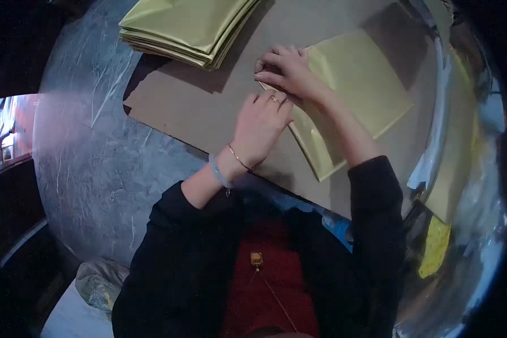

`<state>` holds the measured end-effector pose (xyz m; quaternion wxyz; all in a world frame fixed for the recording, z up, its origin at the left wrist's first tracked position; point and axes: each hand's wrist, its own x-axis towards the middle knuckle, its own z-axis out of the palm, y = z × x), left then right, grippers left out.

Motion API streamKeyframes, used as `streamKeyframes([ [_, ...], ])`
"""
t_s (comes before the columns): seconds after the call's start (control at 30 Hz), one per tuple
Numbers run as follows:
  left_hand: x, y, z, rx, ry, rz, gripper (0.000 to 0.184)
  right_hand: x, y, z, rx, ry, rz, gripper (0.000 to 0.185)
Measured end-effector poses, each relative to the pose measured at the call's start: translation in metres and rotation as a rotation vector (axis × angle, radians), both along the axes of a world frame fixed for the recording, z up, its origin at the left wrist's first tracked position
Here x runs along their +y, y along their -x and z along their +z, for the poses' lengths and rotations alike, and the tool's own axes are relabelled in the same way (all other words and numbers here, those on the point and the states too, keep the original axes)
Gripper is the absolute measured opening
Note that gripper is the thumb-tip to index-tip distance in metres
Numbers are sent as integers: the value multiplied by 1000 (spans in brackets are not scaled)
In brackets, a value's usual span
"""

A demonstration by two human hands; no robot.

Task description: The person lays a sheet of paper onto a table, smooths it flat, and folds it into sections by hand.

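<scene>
A shiny gold-yellow sheet, which looks like paper or a flat envelope, lies at a slant on brown cardboard. Along its left side runs a folded strip. My right hand reaches across the sheet, its fingers curled and closed at the upper left corner. Just below it, my left hand is closed beside the same edge, fingers bent inward and a little blurred. What lies under the left fingers is hidden. A ring, a thin bracelet and a pale bangle are on the left hand and wrist.
A thick stack of similar gold-yellow sheets rests at the cardboard's upper left. Grey marbled tabletop extends to the left. Plastic wrapping and a yellow strip are at the right edge. A crumpled clear bag sits lower left.
</scene>
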<state>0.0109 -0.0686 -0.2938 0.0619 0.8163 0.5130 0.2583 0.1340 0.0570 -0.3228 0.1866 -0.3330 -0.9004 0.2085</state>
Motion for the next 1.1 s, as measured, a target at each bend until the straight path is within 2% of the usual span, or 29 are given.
streamKeyframes([
  [0.07,4,6,-2,35,-55,63,33,-3,1,0,-7,6,-26,23],
  [0.17,5,12,-3,71,29,40,44,-2,0,0,76,37,4,21],
  [0.2,5,11,-1,53,61,37,42,-2,1,0,22,103,-30,22],
  [0.27,10,14,-4,8,-19,8,39,-1,2,1,-7,58,-31,25],
  [0.3,11,14,-3,-11,39,6,30,-1,2,1,-38,107,-30,26],
  [0.4,17,14,-3,-77,-5,19,20,-2,0,2,-23,101,-32,27],
  [0.43,19,14,-4,-95,-56,24,13,-2,2,0,-35,-9,-58,27],
  [0.53,22,15,-4,-82,-48,33,10,-4,1,-1,26,82,-47,23],
  [0.73,25,13,-7,-18,-36,49,20,-17,-4,7,170,-11,-37,16],
  [0.83,26,15,-8,-11,-2,58,24,-59,-6,24,145,-144,-164,25],
  [0.9,26,21,-14,-43,18,44,25,-94,-2,21,300,-19,-313,31],
  [0.93,27,22,-13,-17,-38,-2,28,-110,-7,22,180,-137,-270,42],
  [0.97,26,21,-13,-9,-22,-5,28,-123,-8,19,185,-121,-274,42],
  [1.03,24,22,-15,34,-58,25,32,-145,-7,16,-24,-153,-389,49],
  [1.1,20,19,-17,54,-67,36,33,-165,-16,25,-81,-79,-372,53],
])
